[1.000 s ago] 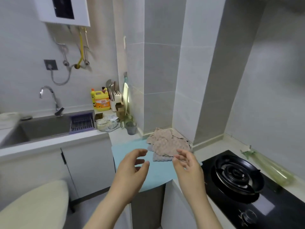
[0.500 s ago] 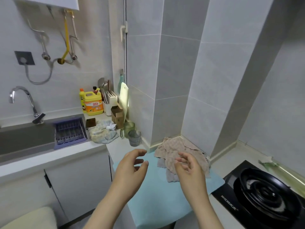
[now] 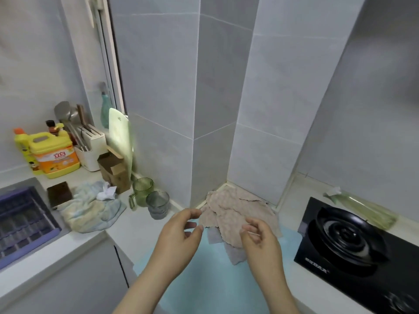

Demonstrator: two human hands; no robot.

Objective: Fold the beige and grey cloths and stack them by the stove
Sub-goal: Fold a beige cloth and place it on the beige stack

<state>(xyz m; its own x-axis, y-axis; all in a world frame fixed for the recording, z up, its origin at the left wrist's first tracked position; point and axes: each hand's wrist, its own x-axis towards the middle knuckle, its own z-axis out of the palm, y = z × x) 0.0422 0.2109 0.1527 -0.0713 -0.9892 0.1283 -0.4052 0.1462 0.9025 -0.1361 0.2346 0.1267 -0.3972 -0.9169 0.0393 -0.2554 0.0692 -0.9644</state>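
A crumpled beige cloth (image 3: 235, 211) lies heaped in the tiled corner of the counter. A grey cloth (image 3: 235, 253) pokes out from under its near edge, mostly hidden. Both rest partly on a light blue mat (image 3: 215, 279). The black gas stove (image 3: 353, 243) stands just to the right of them. My left hand (image 3: 179, 239) hovers at the heap's left edge, fingers curled and apart, holding nothing. My right hand (image 3: 260, 241) hovers over the heap's near edge, fingers also apart and empty.
Left of the cloths stand a green mug (image 3: 141, 190) and a grey glass cup (image 3: 157, 205). Further left lie a pale crumpled towel (image 3: 90, 208), a cardboard box (image 3: 113, 171), a yellow detergent jug (image 3: 53, 155) and a purple sink rack (image 3: 20, 223). Tiled walls close the corner.
The view has moved closer and tilted down toward the cloth heap. Both hands have stayed empty and have come nearer to the heap's near edge.
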